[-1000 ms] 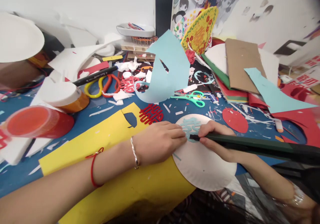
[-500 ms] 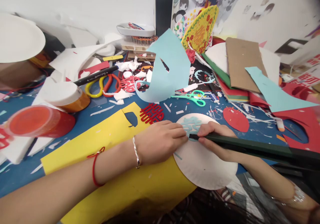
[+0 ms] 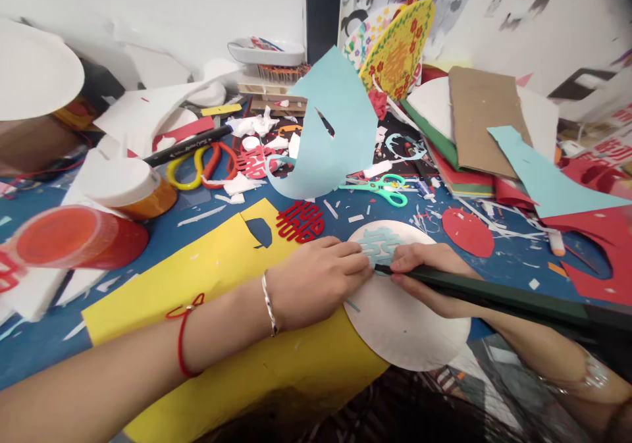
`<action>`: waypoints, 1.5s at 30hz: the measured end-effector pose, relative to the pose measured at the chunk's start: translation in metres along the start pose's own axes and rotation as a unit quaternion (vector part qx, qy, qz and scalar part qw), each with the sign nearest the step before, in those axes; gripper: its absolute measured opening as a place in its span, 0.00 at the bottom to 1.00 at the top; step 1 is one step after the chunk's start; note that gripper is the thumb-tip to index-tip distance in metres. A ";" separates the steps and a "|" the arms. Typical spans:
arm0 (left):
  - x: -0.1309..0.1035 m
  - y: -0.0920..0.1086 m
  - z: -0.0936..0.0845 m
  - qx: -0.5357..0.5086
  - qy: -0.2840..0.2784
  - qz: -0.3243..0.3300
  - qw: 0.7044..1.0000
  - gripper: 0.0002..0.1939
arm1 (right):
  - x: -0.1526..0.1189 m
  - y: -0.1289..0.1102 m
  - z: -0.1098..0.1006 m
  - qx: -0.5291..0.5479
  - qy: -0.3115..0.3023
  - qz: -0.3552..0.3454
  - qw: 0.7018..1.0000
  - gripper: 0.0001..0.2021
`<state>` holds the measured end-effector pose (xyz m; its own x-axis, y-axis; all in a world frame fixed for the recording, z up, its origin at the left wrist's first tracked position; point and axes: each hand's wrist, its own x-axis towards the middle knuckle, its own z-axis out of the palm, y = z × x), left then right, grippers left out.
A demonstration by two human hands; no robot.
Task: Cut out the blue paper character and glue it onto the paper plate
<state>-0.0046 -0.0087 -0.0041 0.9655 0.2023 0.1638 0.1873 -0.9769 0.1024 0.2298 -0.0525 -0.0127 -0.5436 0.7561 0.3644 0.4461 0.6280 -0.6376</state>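
Note:
A round white paper plate lies partly over the yellow paper sheet. On its upper part sits a light blue lattice-like paper cut-out. My left hand lies palm down, its fingers stretched together onto the left side of the cut-out. My right hand is closed around a long dark green pen-like tool, whose black tip touches the cut-out beside my left fingertips. What kind of tool it is, I cannot tell. A red lattice cut-out rests on the yellow sheet beyond my left hand.
Green-handled scissors and a curled light blue sheet lie behind the plate. Red and orange tubs stand at left. A red paper oval and brown cardboard are at right, among paper scraps.
The view has shifted slightly. Both hands stay at the plate in nearly the same pose, with the tool tip still on the light blue cut-out.

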 end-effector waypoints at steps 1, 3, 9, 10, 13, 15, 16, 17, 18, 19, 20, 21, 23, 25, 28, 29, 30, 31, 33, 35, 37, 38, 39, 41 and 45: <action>0.000 0.000 0.000 0.003 -0.001 -0.002 1.000 0.15 | 0.000 0.002 -0.001 0.009 -0.004 -0.005 1.000 0.07; 0.000 0.000 0.001 0.006 0.001 -0.003 1.000 0.14 | 0.000 0.004 -0.001 0.019 -0.009 -0.012 1.000 0.07; -0.001 0.000 0.002 0.004 0.004 -0.004 1.000 0.13 | 0.003 0.008 -0.003 0.038 -0.031 -0.057 0.997 0.09; 0.000 0.000 0.002 0.003 0.004 -0.004 1.000 0.13 | 0.004 0.009 -0.004 0.043 -0.035 -0.066 0.996 0.10; 0.000 0.000 0.002 -0.001 0.001 -0.005 1.000 0.13 | 0.007 0.012 -0.008 0.052 -0.048 -0.085 0.994 0.10; 0.000 0.000 0.001 -0.005 -0.005 -0.006 1.000 0.13 | 0.009 0.015 -0.011 0.060 -0.058 -0.099 0.992 0.10; 0.000 0.000 0.001 -0.007 -0.008 -0.007 1.000 0.14 | 0.010 0.017 -0.012 0.065 -0.064 -0.105 0.990 0.09; 0.000 0.000 0.001 -0.010 -0.011 -0.008 1.000 0.14 | 0.012 0.019 -0.013 0.072 -0.070 -0.111 0.989 0.09; 0.000 0.000 0.001 -0.012 -0.014 -0.009 1.000 0.14 | 0.013 0.020 -0.014 0.078 -0.077 -0.115 0.987 0.09; 0.000 0.000 0.001 -0.014 -0.017 -0.009 1.000 0.14 | 0.013 0.022 -0.015 0.085 -0.083 -0.118 0.986 0.08; 0.000 0.000 0.001 -0.015 -0.018 -0.009 1.000 0.14 | 0.014 0.023 -0.016 0.091 -0.089 -0.120 0.985 0.08; 0.000 0.000 0.000 -0.016 -0.018 -0.008 1.000 0.14 | 0.014 0.025 -0.016 0.096 -0.092 -0.120 0.984 0.08; 0.000 -0.001 0.000 -0.014 -0.014 -0.007 1.000 0.14 | 0.013 0.027 -0.018 0.105 -0.096 -0.118 0.983 0.08; 0.000 -0.001 0.000 -0.013 -0.008 -0.007 1.000 0.14 | 0.012 0.029 -0.019 0.114 -0.099 -0.114 0.982 0.08; 0.000 -0.001 0.001 -0.016 -0.006 -0.010 1.000 0.14 | 0.011 0.033 -0.021 0.132 -0.114 -0.108 0.979 0.08; 0.000 -0.001 0.001 -0.016 -0.006 -0.011 1.000 0.14 | 0.011 0.034 -0.022 0.140 -0.121 -0.106 0.977 0.09; 0.000 -0.001 0.001 -0.017 -0.006 -0.010 1.000 0.14 | 0.012 0.035 -0.022 0.148 -0.127 -0.105 0.975 0.09; 0.001 -0.001 0.001 -0.017 -0.007 -0.009 1.000 0.14 | 0.012 0.036 -0.023 0.158 -0.132 -0.103 0.973 0.09; 0.001 -0.001 0.000 -0.020 -0.005 -0.006 1.000 0.14 | 0.014 0.037 -0.024 0.176 -0.139 -0.102 0.969 0.10; 0.001 0.000 0.000 -0.023 -0.006 -0.004 1.000 0.14 | 0.016 0.038 -0.024 0.193 -0.143 -0.099 0.966 0.11; 0.001 0.000 0.000 -0.022 -0.006 -0.005 1.000 0.14 | 0.016 0.039 -0.024 0.208 -0.144 -0.095 0.963 0.11; 0.001 0.000 0.000 -0.021 -0.007 -0.006 1.000 0.14 | 0.015 0.040 -0.023 0.215 -0.142 -0.090 0.962 0.10; 0.001 0.000 0.000 -0.019 -0.008 -0.008 1.000 0.14 | 0.014 0.040 -0.023 0.221 -0.139 -0.083 0.962 0.10; 0.001 0.000 0.001 -0.015 -0.005 -0.009 1.000 0.14 | 0.012 0.039 -0.023 0.238 -0.122 -0.062 0.962 0.08; 0.001 -0.002 0.004 0.003 0.016 0.010 1.000 0.12 | 0.013 0.034 -0.030 0.290 -0.060 -0.016 0.955 0.08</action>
<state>-0.0029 -0.0071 -0.0075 0.9628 0.1842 0.1978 0.1686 -0.9813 0.0929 0.2592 -0.0158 -0.0095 -0.6440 0.6897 0.3311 -0.0211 0.4166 -0.9088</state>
